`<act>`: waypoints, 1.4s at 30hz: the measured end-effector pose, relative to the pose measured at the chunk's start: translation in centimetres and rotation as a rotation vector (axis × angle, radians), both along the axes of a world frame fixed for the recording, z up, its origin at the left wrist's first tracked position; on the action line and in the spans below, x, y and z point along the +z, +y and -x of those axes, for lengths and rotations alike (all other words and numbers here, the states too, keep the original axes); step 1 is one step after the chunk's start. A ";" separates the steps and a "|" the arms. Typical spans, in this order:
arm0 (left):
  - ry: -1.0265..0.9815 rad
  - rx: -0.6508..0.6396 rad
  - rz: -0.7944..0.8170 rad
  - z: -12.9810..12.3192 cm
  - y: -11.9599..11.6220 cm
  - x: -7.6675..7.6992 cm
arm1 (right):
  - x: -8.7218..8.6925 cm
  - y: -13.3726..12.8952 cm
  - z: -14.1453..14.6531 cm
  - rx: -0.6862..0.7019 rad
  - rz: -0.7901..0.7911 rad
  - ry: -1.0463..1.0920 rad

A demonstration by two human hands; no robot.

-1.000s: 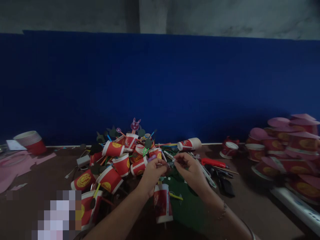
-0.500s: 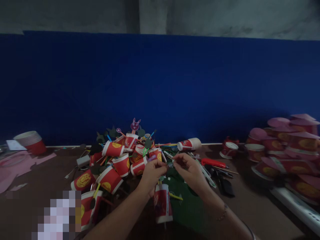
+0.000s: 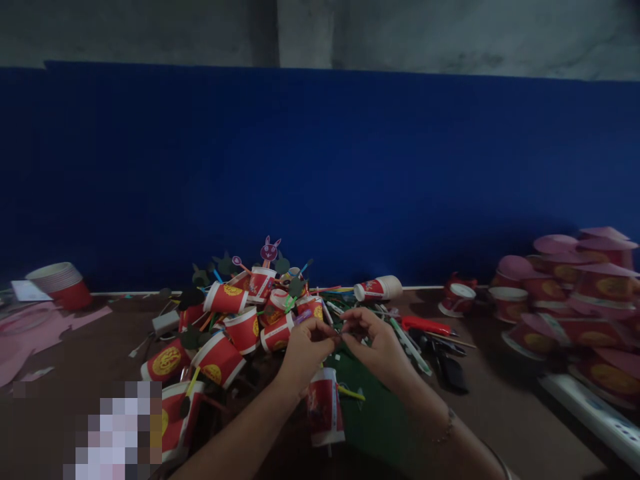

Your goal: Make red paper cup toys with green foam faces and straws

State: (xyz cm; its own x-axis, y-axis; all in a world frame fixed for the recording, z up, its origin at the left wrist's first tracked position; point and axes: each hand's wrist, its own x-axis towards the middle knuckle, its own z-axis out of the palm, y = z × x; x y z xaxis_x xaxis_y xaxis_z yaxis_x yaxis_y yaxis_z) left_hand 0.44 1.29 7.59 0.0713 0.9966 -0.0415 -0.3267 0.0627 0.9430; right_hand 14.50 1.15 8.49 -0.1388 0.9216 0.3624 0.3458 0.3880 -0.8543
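My left hand (image 3: 311, 347) and my right hand (image 3: 371, 339) meet fingertip to fingertip above a dark green mat (image 3: 373, 420). Both are pinched around something too small and dim to name. Just below my left hand hangs or lies a red paper cup (image 3: 326, 407), its white rim toward me and a yellow straw piece (image 3: 351, 393) at its side. Whether my left palm also grips the cup's upper end is hidden. A heap of red paper cups (image 3: 243, 330) with coloured straws is left of my hands.
A red-handled tool (image 3: 426, 325) and black scissors-like handles (image 3: 453, 373) lie right. Stacked cups (image 3: 379, 289) rest on their side at the back. Pink-topped cups (image 3: 600, 287) pile up far right, near a white power strip (image 3: 593, 413). Another cup stack (image 3: 60, 283) leans far left.
My right hand has moved slightly left, bringing its fingertips against those of my left hand. My left hand and the cup beneath it stay nearly where they were.
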 end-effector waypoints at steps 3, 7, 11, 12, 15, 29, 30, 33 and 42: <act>0.021 -0.013 -0.022 0.1 0.1 -0.1 | 0.2 -0.1 0.0 -0.004 -0.012 -0.031; -0.017 -0.024 -0.011 0.1 0.3 -0.2 | 0.3 -0.3 0.2 -0.011 -0.030 -0.039; 0.014 -0.059 0.007 0.2 0.4 -0.2 | 0.4 -0.2 0.1 -0.039 -0.046 -0.023; 0.015 -0.069 0.010 0.2 0.4 -0.2 | 0.4 -0.1 0.1 -0.045 -0.044 -0.015; -0.011 -0.095 0.013 0.3 0.4 0.0 | 0.4 0.1 0.0 -0.062 -0.013 0.026; 0.397 0.130 -0.254 0.7 0.5 -0.1 | -0.3 -0.1 0.2 -0.148 -0.116 0.009; 0.444 0.160 -0.296 0.7 0.5 -0.1 | -0.3 0.0 0.2 -0.165 -0.122 0.017; 0.530 0.136 -0.405 0.7 0.2 0.0 | -0.2 -0.1 0.1 -0.189 -0.144 0.020; 0.597 0.096 -0.378 0.6 0.0 0.2 | 0.2 -0.8 0.6 -0.116 -0.165 -0.050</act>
